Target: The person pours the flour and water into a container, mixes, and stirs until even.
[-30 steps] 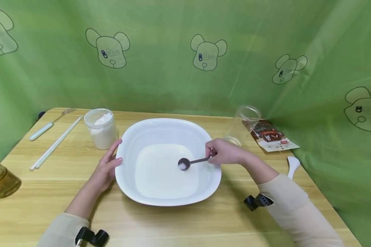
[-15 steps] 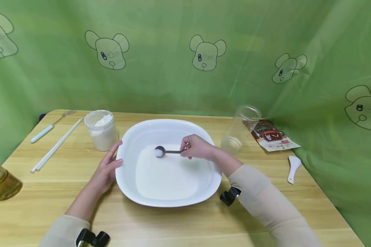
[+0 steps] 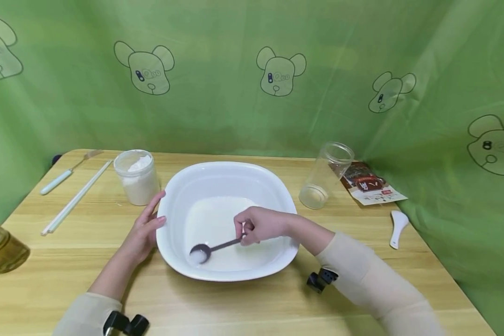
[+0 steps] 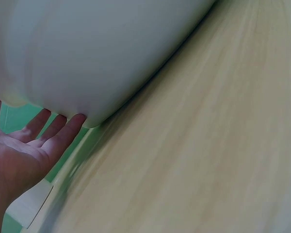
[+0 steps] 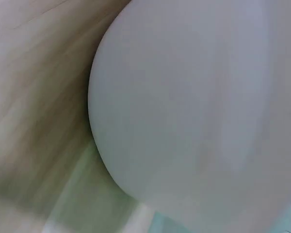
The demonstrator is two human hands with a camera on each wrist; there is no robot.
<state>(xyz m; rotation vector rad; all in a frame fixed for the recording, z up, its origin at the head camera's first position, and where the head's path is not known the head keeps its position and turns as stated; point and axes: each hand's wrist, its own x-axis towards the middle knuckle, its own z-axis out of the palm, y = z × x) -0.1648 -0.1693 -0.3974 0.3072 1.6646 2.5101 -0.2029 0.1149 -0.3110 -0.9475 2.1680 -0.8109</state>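
Observation:
A large white basin (image 3: 285,186) stands in the middle of the table. My left hand (image 3: 144,233) touches its left side; in the left wrist view its fingers (image 4: 63,138) are fairly straight, with their tips against the outer wall. Inside the basin, my right hand (image 3: 262,224) pinches the handle of a dark spoon (image 3: 224,244). The spoon's bowl, with white showing in it, is low at the front left of the basin. A smooth white layer covers the basin's floor, seemingly a milky liquid. The right wrist view shows only the basin's outer wall (image 5: 160,107), not the hand.
Behind my left hand stands a jar of white powder (image 3: 138,184). Chopsticks (image 3: 76,198), a blue-handled fork (image 3: 63,177) and a jar of amber liquid (image 3: 4,249) are farther left. At right are a clear jar (image 3: 323,177), a brown packet (image 3: 367,184) and a white spoon (image 3: 398,227).
My right hand has swept the dark spoon left across the basin, then toward its front. The left hand stays against the basin's side.

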